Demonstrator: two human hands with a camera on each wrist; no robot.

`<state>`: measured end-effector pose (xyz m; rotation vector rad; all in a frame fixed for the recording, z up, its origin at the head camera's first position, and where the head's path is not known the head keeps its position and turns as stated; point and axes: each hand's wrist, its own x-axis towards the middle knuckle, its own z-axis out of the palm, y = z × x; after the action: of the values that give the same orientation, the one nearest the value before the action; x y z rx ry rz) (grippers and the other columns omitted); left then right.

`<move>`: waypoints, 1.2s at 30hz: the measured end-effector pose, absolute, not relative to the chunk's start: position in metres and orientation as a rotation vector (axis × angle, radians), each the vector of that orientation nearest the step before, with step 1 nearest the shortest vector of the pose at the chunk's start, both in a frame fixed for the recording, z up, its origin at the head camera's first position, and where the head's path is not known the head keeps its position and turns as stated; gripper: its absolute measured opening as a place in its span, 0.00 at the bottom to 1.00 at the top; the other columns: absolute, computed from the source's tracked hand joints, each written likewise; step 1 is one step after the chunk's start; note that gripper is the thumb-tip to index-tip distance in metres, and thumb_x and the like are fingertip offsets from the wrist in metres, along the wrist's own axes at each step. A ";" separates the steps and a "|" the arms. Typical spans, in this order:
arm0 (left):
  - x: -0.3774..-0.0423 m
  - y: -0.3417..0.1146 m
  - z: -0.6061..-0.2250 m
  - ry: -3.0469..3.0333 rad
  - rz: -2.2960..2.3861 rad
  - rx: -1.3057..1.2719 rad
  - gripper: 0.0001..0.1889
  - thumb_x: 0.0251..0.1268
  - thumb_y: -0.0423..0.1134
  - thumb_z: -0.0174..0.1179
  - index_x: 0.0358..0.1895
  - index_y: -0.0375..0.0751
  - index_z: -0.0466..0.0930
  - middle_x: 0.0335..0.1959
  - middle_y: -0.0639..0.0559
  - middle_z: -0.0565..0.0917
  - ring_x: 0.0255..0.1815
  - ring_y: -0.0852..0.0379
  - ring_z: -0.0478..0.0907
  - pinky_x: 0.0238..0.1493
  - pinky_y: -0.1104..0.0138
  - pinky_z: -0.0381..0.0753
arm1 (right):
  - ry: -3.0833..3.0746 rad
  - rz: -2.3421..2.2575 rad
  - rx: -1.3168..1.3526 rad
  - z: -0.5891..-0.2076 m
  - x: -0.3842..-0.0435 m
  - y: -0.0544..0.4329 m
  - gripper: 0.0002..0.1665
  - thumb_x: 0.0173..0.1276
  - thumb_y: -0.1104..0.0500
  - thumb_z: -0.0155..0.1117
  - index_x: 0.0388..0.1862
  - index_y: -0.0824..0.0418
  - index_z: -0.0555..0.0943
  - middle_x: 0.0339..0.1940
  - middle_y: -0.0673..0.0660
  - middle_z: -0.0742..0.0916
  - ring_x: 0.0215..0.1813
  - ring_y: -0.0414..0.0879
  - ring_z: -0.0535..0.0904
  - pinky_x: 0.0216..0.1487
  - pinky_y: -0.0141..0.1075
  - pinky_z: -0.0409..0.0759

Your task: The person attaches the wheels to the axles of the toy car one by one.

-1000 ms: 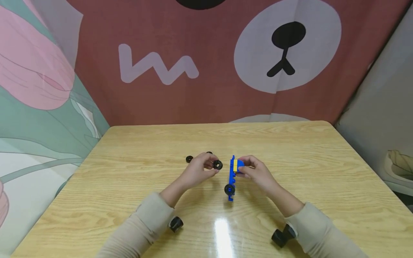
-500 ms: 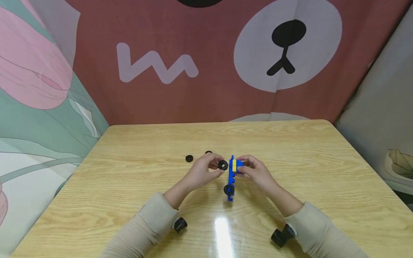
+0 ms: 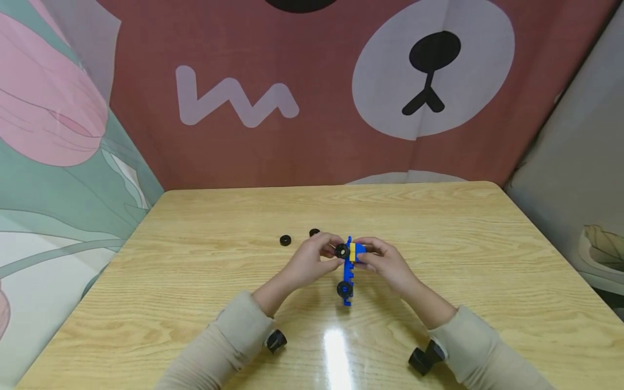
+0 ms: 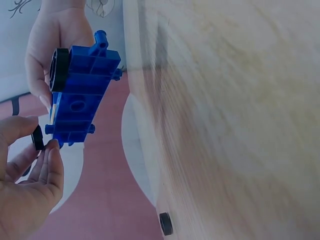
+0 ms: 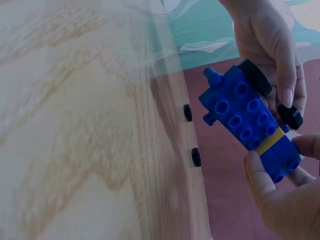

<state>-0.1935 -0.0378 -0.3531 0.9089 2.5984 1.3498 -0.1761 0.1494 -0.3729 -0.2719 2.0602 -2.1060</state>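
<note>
My left hand (image 3: 309,262) pinches a black toy wheel (image 4: 37,138) between thumb and fingers. That wheel is beside an axle peg (image 4: 48,129) of a blue toy car chassis (image 4: 80,95); whether they touch I cannot tell. My right hand (image 3: 392,266) grips the car by the blue and yellow bricks (image 5: 277,152) at its far end, holding it up off the table, studs to the right in the head view. Another black wheel (image 5: 255,77) is fitted on the same side, at the chassis's near end. On the opposite side the pegs (image 5: 210,119) are bare.
Two loose black wheels lie on the wooden table (image 3: 219,216) behind my left hand: one wheel (image 3: 285,240) further left, the other wheel (image 3: 314,232) partly hidden by my fingers. Black wrist devices (image 3: 276,341) hang by both sleeves. A printed cloth (image 3: 317,151) rises behind the table.
My left hand has moved right with the pinched wheel, from a gap away up to the far end of the chassis. My right hand and the car have shifted only slightly.
</note>
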 end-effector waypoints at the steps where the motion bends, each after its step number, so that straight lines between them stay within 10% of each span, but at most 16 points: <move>1: -0.193 -0.037 -0.353 2.597 1.349 0.911 0.17 0.52 0.33 0.59 0.47 0.36 0.71 0.40 0.50 0.73 0.37 0.57 0.73 0.41 0.72 0.72 | 2.058 -2.110 -0.275 -0.373 -0.176 0.149 0.21 0.62 0.68 0.48 0.55 0.75 0.63 0.48 0.69 0.71 0.45 0.51 0.75 0.47 0.40 0.72; 36: -0.196 -0.032 -0.356 2.531 1.379 0.919 0.17 0.54 0.32 0.58 0.48 0.36 0.71 0.40 0.49 0.78 0.36 0.59 0.75 0.37 0.74 0.73 | 1.972 -2.193 -0.456 -0.401 -0.186 0.160 0.27 0.57 0.55 0.60 0.52 0.69 0.69 0.43 0.63 0.73 0.43 0.48 0.75 0.45 0.40 0.74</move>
<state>-0.1958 -0.0322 -0.3562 0.9187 2.5313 1.3788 -0.1857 0.1598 -0.4006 -0.4562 1.9718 -2.1934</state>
